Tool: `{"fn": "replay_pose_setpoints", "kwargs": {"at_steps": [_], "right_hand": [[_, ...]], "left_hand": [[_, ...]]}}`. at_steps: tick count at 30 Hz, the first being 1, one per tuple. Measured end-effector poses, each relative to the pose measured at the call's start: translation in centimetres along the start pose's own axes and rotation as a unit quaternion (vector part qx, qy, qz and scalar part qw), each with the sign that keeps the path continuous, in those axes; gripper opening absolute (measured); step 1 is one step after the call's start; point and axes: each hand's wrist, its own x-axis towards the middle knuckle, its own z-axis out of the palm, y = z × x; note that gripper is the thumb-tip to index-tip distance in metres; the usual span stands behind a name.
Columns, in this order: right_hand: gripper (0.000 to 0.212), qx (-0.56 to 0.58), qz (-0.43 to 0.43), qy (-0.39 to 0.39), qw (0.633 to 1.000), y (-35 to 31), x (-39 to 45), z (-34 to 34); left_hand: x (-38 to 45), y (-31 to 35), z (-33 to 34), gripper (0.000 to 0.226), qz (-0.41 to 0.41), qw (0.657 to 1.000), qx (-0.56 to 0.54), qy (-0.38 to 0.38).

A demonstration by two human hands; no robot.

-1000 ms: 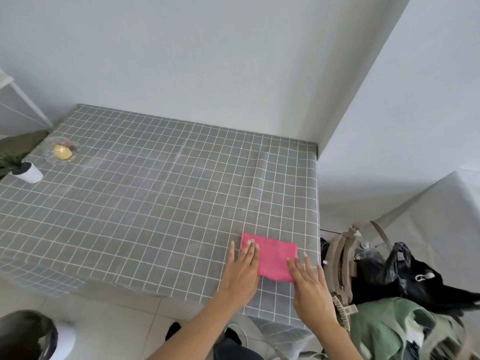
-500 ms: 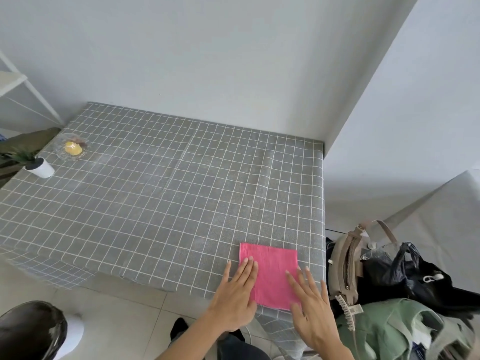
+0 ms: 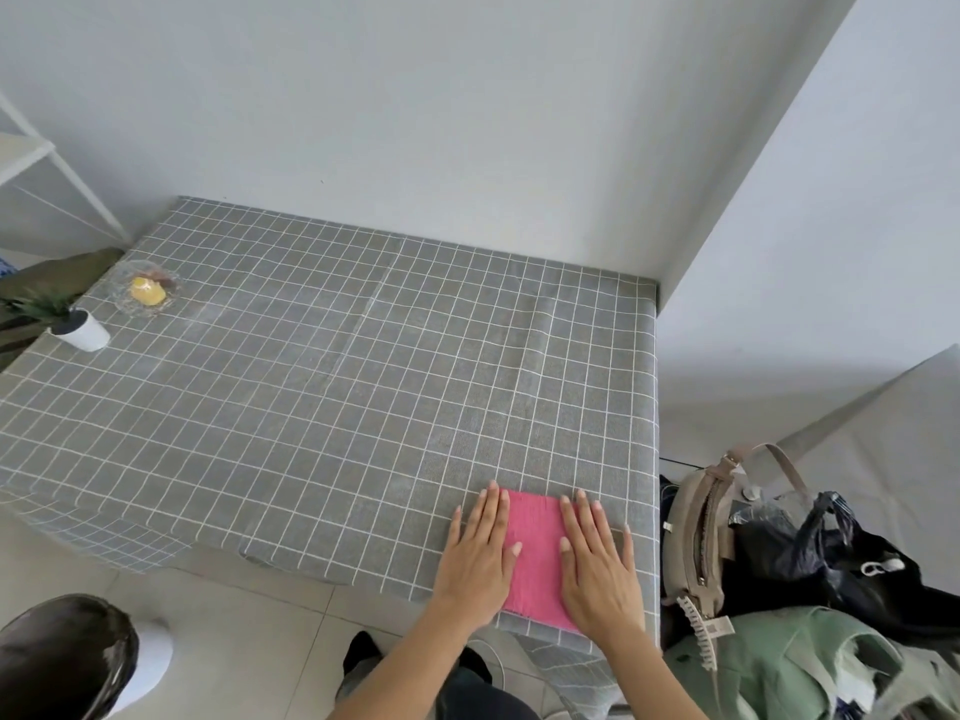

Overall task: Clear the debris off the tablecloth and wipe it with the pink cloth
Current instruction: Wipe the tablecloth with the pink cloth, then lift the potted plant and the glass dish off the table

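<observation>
Both hands are laid flat, fingers straight and together: the left hand (image 3: 480, 556) on the left edge and the right hand (image 3: 597, 563) on the right edge of the pink rectangular cloth (image 3: 535, 556). That cloth is spread at the near right corner of the grey white-checked tablecloth (image 3: 337, 407). At the far left corner a small white potted plant (image 3: 78, 327) and a clear glass dish holding a yellow object (image 3: 147, 289) are noted. Right of the table, a beige zipped bag (image 3: 701, 532) is seen.

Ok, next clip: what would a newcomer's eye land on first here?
The pink cloth at the near right edge of the grey checked tablecloth, with the left hand and right hand pressed flat on its sides. Next, the glass dish holding something yellow, far left.
</observation>
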Motion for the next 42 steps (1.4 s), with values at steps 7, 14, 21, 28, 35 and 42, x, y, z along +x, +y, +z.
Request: {"fn": "replay_pose_setpoints", "kwargs": {"at_steps": [7, 14, 21, 28, 35, 42], "right_hand": [[0.066, -0.003, 0.034, -0.007, 0.999, 0.1, -0.7, 0.2], [0.066, -0.009, 0.039, -0.025, 0.999, -0.3, -0.5, -0.5], [0.083, -0.03, 0.039, -0.015, 0.999, -0.6, 2.5, -3.0], [0.067, -0.079, -0.007, -0.025, 0.997, -4.3, 7.4, -8.0], [0.057, -0.11, -0.079, -0.008, 0.991, -12.7, 11.3, -11.4], [0.057, -0.117, -0.146, -0.009, 0.982, -24.9, 12.3, -10.4]], "left_hand": [[0.3, -0.5, 0.3, 0.064, 0.03, 0.999, 0.038, 0.014], [0.5, -0.7, 0.2, 0.064, 0.021, 1.0, 0.012, -0.013], [1.4, -1.4, -2.8, 0.069, 0.033, 0.999, 0.003, 0.034], [3.3, -5.9, -8.9, 0.06, -0.024, 0.997, 0.043, 0.055], [1.7, -13.5, -15.5, 0.063, -0.104, 0.99, 0.036, 0.086], [-3.6, -23.6, -20.3, 0.062, -0.166, 0.978, 0.034, 0.125]]}}
